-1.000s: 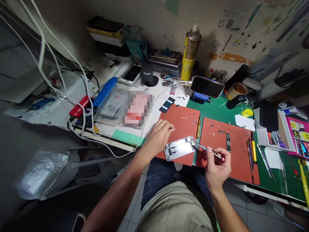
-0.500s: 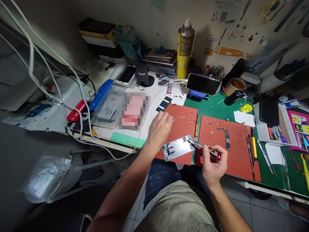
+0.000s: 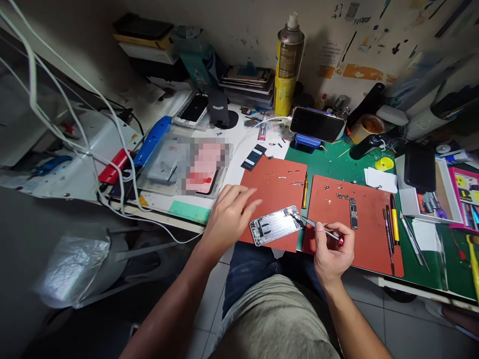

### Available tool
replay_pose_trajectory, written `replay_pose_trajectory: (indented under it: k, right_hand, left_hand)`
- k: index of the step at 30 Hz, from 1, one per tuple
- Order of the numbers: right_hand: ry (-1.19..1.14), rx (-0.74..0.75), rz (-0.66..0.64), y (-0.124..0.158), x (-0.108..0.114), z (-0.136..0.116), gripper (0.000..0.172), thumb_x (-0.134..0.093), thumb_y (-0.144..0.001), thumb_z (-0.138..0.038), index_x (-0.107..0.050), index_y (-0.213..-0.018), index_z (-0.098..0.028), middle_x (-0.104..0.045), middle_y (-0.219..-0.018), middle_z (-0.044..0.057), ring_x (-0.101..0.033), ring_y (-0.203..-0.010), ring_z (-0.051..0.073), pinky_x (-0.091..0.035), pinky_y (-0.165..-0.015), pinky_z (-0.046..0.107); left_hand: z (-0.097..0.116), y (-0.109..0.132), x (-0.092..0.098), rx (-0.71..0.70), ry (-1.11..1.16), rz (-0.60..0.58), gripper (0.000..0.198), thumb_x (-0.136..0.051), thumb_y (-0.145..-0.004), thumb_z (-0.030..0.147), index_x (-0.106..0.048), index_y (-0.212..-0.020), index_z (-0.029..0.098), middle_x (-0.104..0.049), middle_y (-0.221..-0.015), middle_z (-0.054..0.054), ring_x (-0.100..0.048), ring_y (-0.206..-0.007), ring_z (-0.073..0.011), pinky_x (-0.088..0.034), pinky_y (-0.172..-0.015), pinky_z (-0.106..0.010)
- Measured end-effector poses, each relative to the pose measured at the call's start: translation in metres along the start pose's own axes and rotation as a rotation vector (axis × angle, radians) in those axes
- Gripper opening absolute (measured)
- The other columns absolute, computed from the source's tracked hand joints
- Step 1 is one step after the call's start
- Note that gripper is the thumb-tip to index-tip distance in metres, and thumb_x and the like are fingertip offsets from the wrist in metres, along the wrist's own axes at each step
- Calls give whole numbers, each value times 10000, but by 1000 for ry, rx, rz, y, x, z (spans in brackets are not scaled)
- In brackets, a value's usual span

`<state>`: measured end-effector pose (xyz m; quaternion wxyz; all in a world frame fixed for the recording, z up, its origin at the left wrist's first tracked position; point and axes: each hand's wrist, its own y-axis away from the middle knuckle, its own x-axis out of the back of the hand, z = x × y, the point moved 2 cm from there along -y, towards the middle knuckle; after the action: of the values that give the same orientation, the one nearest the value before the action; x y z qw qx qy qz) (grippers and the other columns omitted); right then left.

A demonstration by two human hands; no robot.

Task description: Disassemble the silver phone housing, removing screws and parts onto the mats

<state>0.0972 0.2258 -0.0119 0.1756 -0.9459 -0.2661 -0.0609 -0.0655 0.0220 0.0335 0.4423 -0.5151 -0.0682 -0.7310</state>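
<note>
In the lower middle of the frame, the opened phone housing (image 3: 279,228) lies aslant on a red mat (image 3: 277,187) between the person's hands. The left hand (image 3: 230,214), fingers loosely spread, hangs just beside its left end; the right hand (image 3: 334,252) pinches a slim screwdriver (image 3: 322,230) whose tip is at its right end.

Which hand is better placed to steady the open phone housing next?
Probably the left hand: it looks empty and open, near one end of the phone housing. The right hand holds the red-ended tool, its tip at or close to the other end.
</note>
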Motion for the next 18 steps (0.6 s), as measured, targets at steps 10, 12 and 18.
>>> replay_pose_trajectory:
  k: [10, 12, 18]
  right_hand:
    - [72, 338, -155, 17, -2, 2, 235, -757, -957, -203, -585, -1112, -240, -700, -872, 3, -699, -688, 158, -598, -589, 301]
    - [89, 363, -183, 21, -3, 2, 250, -746, -958, -177, -580, -1132, -243, -696, -880, 3, -691, -690, 156, -594, -582, 299]
    - [109, 384, -197, 30, -12, -1, 258, -724, -974, -157, -568, -1165, -232, -675, -880, 11, -697, -706, 156, -582, -586, 292]
  left_hand:
    - [21, 64, -27, -95, 33, -189, 697, -764, -980, 421, -474, -1558, 161, -664, -1453, -203, -608, -1361, -386, -546, -1122, -581]
    - [22, 63, -26, -138, 18, -167, 616, -741, -1002, 370, -501, -1521, 139, -691, -1413, -204, -635, -1318, -373, -569, -1094, -566]
    - [31, 55, -21, -203, -27, -125, 361, -711, -995, 268, -623, -1320, 138, -744, -1321, -203, -714, -1119, -350, -617, -954, -527]
